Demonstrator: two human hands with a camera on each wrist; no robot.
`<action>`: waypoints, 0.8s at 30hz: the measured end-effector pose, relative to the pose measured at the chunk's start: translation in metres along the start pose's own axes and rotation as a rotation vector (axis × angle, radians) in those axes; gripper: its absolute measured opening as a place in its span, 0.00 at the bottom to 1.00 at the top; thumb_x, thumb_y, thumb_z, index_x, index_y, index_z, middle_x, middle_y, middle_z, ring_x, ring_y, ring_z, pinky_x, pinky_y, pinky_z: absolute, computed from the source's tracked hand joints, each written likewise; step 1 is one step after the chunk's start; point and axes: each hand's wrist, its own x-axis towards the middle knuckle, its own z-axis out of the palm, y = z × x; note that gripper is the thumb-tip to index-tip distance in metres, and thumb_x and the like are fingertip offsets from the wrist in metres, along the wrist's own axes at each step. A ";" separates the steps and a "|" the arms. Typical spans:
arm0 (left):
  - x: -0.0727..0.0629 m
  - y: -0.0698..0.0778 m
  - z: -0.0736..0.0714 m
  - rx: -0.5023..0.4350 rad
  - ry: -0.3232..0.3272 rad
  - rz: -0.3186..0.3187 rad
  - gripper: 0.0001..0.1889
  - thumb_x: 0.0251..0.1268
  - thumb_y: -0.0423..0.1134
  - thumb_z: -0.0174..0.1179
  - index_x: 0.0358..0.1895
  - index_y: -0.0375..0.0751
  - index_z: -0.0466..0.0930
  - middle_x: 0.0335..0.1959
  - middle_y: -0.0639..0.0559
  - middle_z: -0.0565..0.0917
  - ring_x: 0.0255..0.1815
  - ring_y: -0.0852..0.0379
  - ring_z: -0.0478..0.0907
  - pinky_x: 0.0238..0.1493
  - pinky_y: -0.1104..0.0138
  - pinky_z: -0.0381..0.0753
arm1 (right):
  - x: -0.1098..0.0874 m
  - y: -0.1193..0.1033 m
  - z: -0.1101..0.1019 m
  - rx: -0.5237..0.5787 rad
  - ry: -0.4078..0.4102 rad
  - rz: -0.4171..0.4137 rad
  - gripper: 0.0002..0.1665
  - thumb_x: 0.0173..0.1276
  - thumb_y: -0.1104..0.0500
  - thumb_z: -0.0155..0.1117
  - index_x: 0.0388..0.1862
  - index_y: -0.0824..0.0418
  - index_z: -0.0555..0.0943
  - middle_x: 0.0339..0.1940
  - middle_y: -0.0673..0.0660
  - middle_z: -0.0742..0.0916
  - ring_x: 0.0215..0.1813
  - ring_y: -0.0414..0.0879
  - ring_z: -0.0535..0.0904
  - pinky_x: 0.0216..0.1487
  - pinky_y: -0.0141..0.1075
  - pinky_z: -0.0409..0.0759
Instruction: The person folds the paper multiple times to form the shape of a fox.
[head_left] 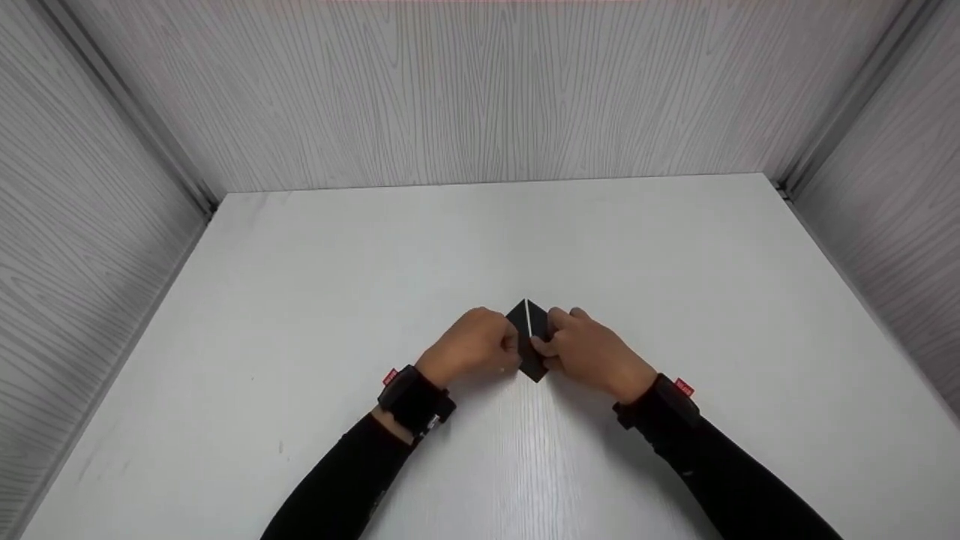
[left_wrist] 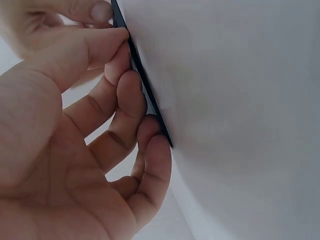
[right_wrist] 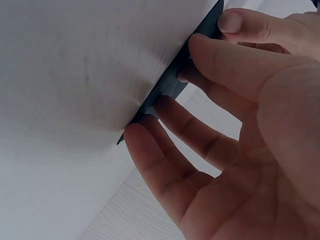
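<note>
A small, thin black folded sheet [head_left: 534,367] lies at the middle of the white table, with a narrow white line running along its centre. From its left side my left hand [head_left: 476,341] grips the edge, thumb and curled fingertips on it. On the opposite side my right hand [head_left: 592,349] pinches it, the thumb reaching over the top near the white line. Seen edge-on in the left wrist view, the black sheet [left_wrist: 150,92] runs along the fingertips close over the table. In the right wrist view the fingers are spread along the sheet [right_wrist: 167,80], partly covering it.
The white tabletop [head_left: 337,262] spreads around both hands. Grey wood-grain panels stand at the back [head_left: 480,90], at the left [head_left: 67,225] and at the right [head_left: 892,180]. Black wrist straps [head_left: 416,397] with red tags sit on both wrists.
</note>
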 end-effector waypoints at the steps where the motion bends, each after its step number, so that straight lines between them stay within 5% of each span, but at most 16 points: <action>1: 0.000 -0.002 -0.002 -0.002 0.006 -0.006 0.12 0.55 0.28 0.71 0.18 0.45 0.84 0.19 0.61 0.77 0.29 0.60 0.72 0.34 0.68 0.71 | 0.000 0.000 0.000 -0.022 -0.001 -0.015 0.06 0.71 0.62 0.74 0.44 0.56 0.94 0.31 0.58 0.76 0.32 0.54 0.70 0.36 0.41 0.77; 17: 0.002 -0.022 -0.018 -0.039 -0.004 -0.107 0.09 0.60 0.33 0.73 0.22 0.45 0.87 0.23 0.59 0.81 0.31 0.58 0.74 0.35 0.66 0.73 | 0.000 0.003 0.001 -0.093 -0.078 -0.027 0.16 0.71 0.60 0.74 0.57 0.53 0.92 0.35 0.60 0.78 0.34 0.54 0.71 0.40 0.41 0.79; 24: 0.003 -0.034 -0.024 -0.030 0.043 -0.149 0.08 0.60 0.32 0.70 0.23 0.42 0.88 0.20 0.59 0.78 0.28 0.59 0.72 0.30 0.67 0.70 | 0.001 0.002 0.000 -0.104 -0.089 -0.030 0.16 0.72 0.60 0.74 0.58 0.54 0.91 0.35 0.59 0.77 0.34 0.54 0.69 0.40 0.41 0.78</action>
